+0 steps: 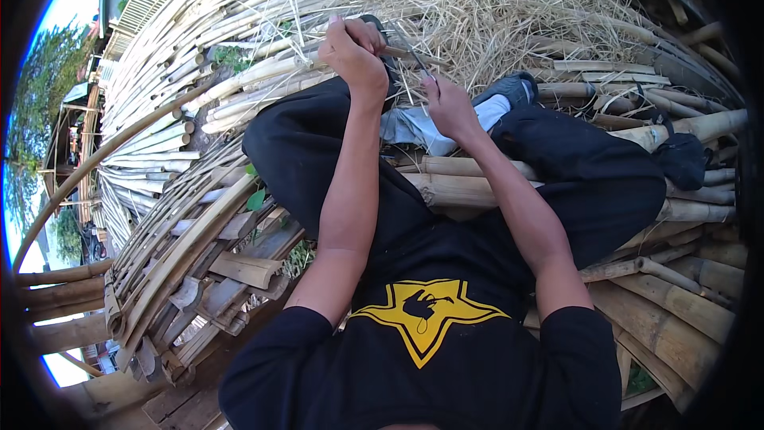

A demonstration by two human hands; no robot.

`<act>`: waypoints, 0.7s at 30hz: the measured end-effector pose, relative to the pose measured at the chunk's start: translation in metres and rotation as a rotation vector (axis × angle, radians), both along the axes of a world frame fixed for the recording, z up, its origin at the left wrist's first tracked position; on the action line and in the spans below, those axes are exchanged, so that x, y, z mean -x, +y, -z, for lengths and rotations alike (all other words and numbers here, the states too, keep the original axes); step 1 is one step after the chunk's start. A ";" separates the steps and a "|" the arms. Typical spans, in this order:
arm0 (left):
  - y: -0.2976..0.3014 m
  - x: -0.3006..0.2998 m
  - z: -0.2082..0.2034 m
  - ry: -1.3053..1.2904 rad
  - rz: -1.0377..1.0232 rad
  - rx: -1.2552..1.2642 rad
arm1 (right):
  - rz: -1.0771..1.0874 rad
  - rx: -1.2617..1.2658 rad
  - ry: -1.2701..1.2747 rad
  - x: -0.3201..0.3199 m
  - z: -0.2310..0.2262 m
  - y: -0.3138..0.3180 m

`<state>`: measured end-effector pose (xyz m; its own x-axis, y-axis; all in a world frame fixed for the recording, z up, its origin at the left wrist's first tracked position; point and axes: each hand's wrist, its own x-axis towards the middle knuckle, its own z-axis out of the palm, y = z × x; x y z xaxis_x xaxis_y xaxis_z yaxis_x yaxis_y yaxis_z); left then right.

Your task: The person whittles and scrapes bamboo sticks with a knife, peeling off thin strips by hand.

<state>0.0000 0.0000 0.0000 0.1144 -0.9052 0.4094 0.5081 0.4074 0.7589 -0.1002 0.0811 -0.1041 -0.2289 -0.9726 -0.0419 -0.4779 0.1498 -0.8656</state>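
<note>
Head view shows the right hand (pixel 452 107) with fingers clenched on a thin knife (pixel 422 66), the left hand (pixel 356 54) grasping a narrow strip (pixel 396 52) near its blade, apparently unfinished, while heaped shavings (pixel 485 16) beyond suggest much cutting done.

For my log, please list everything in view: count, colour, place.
Knife: one, dark, upper middle
Bamboo strip: one, tan, beside knife
Shavings: uncountable, tan, top
Poles: many, tan, upper left and right
Split bamboo: many, brown, lower left
Curved pole: one, brown, left
Trees: several, green, left
Cloth: one, whitish, centre
Pouch: one, black, right
Shoe: one clear, dark, centre
Shirt: one, black with yellow star, bottom
Trousers: one pair, black, centre
Left hand: one, bare, gripping strip
Right hand: one, bare, holding knife
</note>
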 end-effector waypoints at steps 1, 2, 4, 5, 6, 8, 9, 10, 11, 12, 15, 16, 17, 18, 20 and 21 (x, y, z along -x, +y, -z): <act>-0.001 0.000 0.001 -0.009 0.004 0.007 | -0.016 0.018 -0.028 0.001 -0.003 -0.001; -0.002 0.000 0.002 -0.019 0.008 0.015 | -0.032 0.036 -0.057 0.003 -0.007 -0.001; -0.005 -0.003 0.004 -0.017 0.020 0.014 | -0.033 0.059 -0.053 -0.007 -0.028 0.002; -0.004 -0.002 0.005 -0.012 0.028 0.010 | -0.039 0.077 -0.045 -0.010 -0.040 0.003; 0.002 0.003 0.000 -0.008 0.024 -0.008 | -0.048 0.100 -0.056 -0.012 -0.049 0.004; 0.001 0.009 -0.001 -0.018 0.026 0.018 | -0.031 0.102 -0.041 -0.007 -0.036 0.000; 0.001 0.010 -0.001 -0.028 0.027 0.049 | -0.016 0.108 -0.025 -0.002 -0.023 -0.002; 0.000 0.008 -0.002 -0.018 0.035 0.032 | 0.040 0.081 -0.009 0.003 -0.008 -0.002; 0.001 0.007 -0.002 -0.017 0.038 0.033 | 0.042 0.083 -0.007 0.007 0.007 -0.002; 0.002 0.004 0.000 -0.001 0.025 0.008 | 0.019 0.038 -0.014 0.007 0.007 -0.001; -0.005 -0.001 0.001 0.016 -0.002 0.002 | -0.030 0.031 0.049 -0.003 0.000 -0.008; -0.005 -0.002 0.004 0.011 -0.004 -0.006 | -0.031 0.077 0.012 -0.013 -0.016 -0.004; -0.006 -0.002 0.007 0.006 -0.007 -0.016 | -0.033 0.122 -0.025 -0.018 -0.032 -0.003; -0.001 0.004 0.000 0.007 -0.023 -0.009 | -0.060 0.202 -0.002 -0.019 -0.044 -0.002; -0.001 0.009 0.000 0.002 -0.041 0.020 | -0.002 0.147 0.016 -0.009 -0.007 -0.010; -0.001 0.012 -0.001 0.010 -0.066 0.019 | 0.056 0.103 0.038 0.000 0.018 -0.011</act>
<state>-0.0119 -0.0009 0.0011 0.1775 -0.8878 0.4246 0.4869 0.4542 0.7461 -0.1000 0.0700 -0.1222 -0.2824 -0.9569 0.0675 -0.5039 0.0881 -0.8592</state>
